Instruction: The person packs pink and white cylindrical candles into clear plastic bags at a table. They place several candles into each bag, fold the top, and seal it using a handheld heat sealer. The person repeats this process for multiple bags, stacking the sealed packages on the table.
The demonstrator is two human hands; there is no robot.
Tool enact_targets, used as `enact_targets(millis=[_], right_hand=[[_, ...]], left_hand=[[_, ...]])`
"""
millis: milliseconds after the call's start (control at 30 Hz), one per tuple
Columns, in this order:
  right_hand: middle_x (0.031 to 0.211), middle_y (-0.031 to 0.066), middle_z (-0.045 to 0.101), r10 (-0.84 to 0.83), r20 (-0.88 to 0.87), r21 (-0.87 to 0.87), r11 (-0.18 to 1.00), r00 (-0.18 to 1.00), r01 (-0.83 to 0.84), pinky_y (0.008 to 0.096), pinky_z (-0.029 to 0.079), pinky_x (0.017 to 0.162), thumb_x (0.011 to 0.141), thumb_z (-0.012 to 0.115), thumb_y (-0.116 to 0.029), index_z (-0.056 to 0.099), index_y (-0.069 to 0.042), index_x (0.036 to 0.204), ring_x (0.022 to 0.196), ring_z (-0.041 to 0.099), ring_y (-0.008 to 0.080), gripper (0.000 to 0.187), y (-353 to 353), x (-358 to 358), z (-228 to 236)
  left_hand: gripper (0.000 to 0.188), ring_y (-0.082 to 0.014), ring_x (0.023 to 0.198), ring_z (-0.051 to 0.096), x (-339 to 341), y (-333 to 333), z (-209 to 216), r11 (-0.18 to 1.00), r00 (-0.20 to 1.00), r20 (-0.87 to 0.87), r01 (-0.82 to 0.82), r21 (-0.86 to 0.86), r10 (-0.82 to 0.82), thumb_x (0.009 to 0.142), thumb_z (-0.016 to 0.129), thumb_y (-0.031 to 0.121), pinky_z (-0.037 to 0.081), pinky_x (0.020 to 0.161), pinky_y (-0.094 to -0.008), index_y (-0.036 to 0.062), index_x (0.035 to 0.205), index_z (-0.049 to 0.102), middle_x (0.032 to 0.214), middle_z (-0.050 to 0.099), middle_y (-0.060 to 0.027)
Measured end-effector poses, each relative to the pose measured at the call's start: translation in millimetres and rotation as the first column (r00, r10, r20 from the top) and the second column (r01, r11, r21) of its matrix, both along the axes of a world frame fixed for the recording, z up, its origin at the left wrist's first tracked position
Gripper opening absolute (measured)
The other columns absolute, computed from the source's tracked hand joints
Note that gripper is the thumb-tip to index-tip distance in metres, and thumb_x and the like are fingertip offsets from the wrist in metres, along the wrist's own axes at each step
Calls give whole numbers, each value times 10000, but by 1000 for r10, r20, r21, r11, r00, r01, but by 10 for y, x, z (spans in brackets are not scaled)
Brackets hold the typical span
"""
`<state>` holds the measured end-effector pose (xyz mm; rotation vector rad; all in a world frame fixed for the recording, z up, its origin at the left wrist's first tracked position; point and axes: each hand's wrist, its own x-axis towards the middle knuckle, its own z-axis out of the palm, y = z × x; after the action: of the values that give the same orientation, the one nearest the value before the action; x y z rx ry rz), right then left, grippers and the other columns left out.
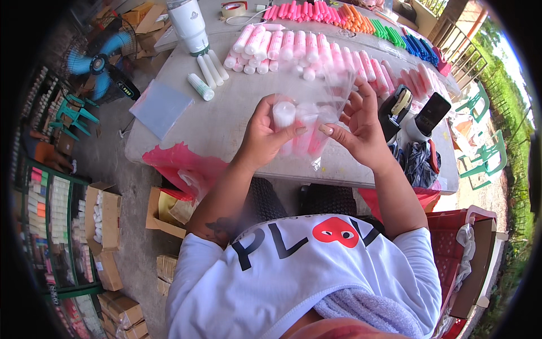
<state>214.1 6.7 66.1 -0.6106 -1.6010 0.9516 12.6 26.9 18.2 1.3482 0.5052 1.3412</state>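
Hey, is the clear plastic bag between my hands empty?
No, white and pink cylinders show through the clear plastic bag between your left hand and right hand.

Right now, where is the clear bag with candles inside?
In the head view's middle, the clear bag is held between the left hand and right hand, over the table, on the near side of the piled pink candles.
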Motion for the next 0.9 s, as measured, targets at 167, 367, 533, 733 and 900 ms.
enact_targets(millis=[167,367,533,733,900], right_hand=[[1361,131,454,-188,637,427,894,747,-139,422,395,1034,676,814,-120,416,-122,1323,1279,426,307,760,-14,229,1010],[1079,156,617,-135,948,216,938,289,-271,383,420,951,705,757,-149,623,-31,766,1114,541,303,188,142,202,1569],[1261,167,540,-7,706,162,975,708,-152,434,385,1029,723,776,-101,608,-22,1008,1226,500,296,341,18,450,1357],[1399,168,379,136,-41,-127,982,990,-140,417,360,1041,672,853,-116,99,-80,1456,1278,430,280,1088,-153,154,-251],[1308,178,442,-427,239,280,890,872,359,386,351,1039,729,820,-202,289,16,1365,1243,439,297,857,-219,276,-403]], left_hand=[[515,-129,1054,535,27,2,-56,1000,1000,-12,-22,19,22,791,703,-54,469,922,-303,46,1209,418,1130,528,-46],[506,-129,1065,529,74,-12,-106,998,999,-27,-26,48,28,792,707,-44,469,920,-304,52,1200,425,1134,530,-46],[481,-124,1062,527,34,-115,-77,999,998,-67,-3,46,6,799,702,-39,467,916,-301,49,1188,432,1141,533,-48],[505,-156,1061,551,64,-301,-34,999,999,0,42,10,-42,805,713,-8,471,923,-325,18,1211,415,1148,539,-79],[529,-177,1071,550,-4,-278,-115,997,997,-28,-75,29,76,800,710,-21,472,919,-319,8,1232,405,1137,536,-90]])
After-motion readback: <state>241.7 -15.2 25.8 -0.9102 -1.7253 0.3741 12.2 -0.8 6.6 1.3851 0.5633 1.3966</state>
